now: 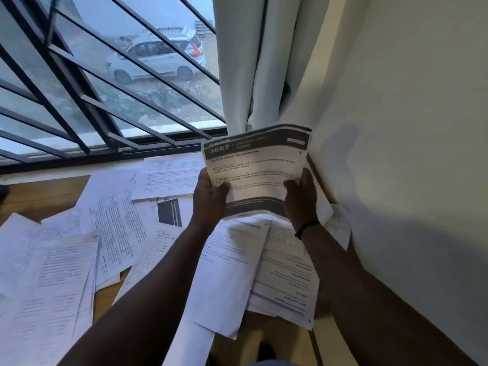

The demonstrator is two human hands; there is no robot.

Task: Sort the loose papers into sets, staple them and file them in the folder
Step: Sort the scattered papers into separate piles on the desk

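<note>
Loose papers (66, 260) overlapped too thickly on the wooden table (39, 194) to count. Above them, 2 hands, left hand (208, 196) and right hand (301, 196), gripped 1 sheaf (256, 165) by its side edges, thumbs in front; its small print was unreadable, "3667" legible.

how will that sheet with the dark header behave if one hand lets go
Probably floppy: the sheet already bows between the left hand and right hand. Likely light, so it would droop. It looks creased, so may tear if tugged.
</note>
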